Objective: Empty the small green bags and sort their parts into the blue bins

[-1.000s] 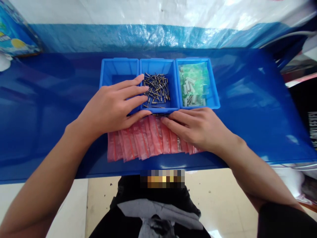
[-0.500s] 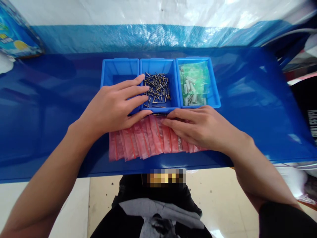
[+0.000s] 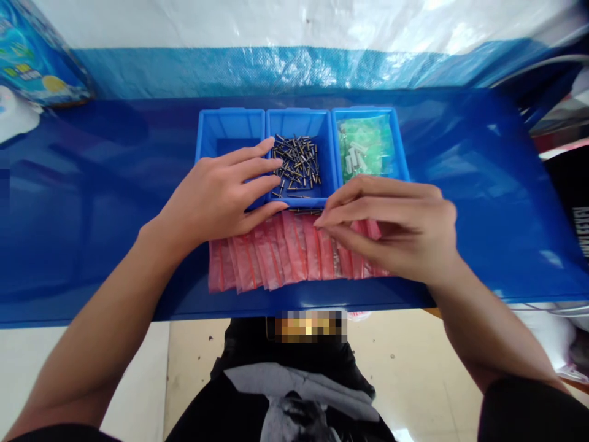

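Note:
My left hand [image 3: 221, 190] lies open with its fingers spread, across the front of the left blue bin [image 3: 232, 126] and onto the edge of the middle blue bin [image 3: 299, 121]. Dark pop rivets [image 3: 298, 161] are heaped in that middle bin. A row of pink zip bags [image 3: 288, 255] overlaps in front of the bins. Along the bags' top edge lie a few loose rivets [image 3: 301, 211]. By their right end, the thumb and fingertips of my right hand [image 3: 400, 224] are pinched together above the bags; whatever is between them is too small to make out.
The right blue bin [image 3: 402, 153] holds a greenish plastic bag [image 3: 381, 138] with white cylindrical pieces. At the back left stand a blue printed packet [image 3: 41, 67] and a white object [image 3: 16, 113]. The blue table's front edge [image 3: 193, 314] runs close below the bags.
My right hand has lifted off the bags and turned, its fingertips drawn into a pinch near the loose rivets. The left hand keeps its place over the bins; the view shifted slightly.

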Tool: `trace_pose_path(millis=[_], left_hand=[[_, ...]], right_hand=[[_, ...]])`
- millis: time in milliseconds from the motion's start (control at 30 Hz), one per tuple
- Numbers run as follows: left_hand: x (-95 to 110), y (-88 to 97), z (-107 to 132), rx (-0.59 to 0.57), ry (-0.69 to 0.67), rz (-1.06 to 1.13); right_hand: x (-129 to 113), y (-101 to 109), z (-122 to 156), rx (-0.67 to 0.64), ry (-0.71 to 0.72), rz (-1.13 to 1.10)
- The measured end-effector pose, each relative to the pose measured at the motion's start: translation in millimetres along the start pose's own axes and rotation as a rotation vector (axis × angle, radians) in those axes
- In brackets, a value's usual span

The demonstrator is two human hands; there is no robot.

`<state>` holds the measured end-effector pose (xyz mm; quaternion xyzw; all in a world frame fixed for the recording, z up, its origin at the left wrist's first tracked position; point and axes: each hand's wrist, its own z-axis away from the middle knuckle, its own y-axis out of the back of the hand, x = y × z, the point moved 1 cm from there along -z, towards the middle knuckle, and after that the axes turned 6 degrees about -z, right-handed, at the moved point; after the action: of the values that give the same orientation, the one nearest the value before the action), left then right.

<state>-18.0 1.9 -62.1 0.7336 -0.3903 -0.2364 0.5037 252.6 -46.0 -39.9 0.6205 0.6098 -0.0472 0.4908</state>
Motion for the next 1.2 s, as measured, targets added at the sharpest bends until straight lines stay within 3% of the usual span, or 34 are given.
trace_pose_path(millis=[133,200,300,467,633,800,967,1200], left_hand=[[1.5,1.2,-1.6,-0.018,0.005,-0.043],[1.3,1.8,-2.3,-0.024,0.012,-0.038],[0.4,2.2,-3.5,-0.05,0.007,-0.036],[1.4,4.0,-3.9,-0.09,-0.006,-0.114],[1.0,4.3,-1.8,-0.103,-0.002,-0.146],[-0.7,1.6,-1.3,-0.083,0.002,-0.118],[0.0,1.8,-2.2,-0.046,0.051,0.001],[-0.4,0.7,-2.3,-0.02,0.027,-0.019]], right_hand=[[0.7,-4.4,-1.4,0.295,-0.225,-0.276],[1.9,-4.2,-0.2,0.341,-0.26,-0.31],[3.9,-0.7,2.5,0.211,-0.211,-0.085],[8.9,-5.7,6.4,-0.193,0.206,0.576],[12.3,-20.9,7.2,-0.472,0.225,0.842],[12.5,-26.6,7.4,-0.5,0.207,0.876],[14.8,-24.8,8.3,-0.443,0.219,0.81],[20.3,-20.7,9.2,-0.368,0.259,0.715]])
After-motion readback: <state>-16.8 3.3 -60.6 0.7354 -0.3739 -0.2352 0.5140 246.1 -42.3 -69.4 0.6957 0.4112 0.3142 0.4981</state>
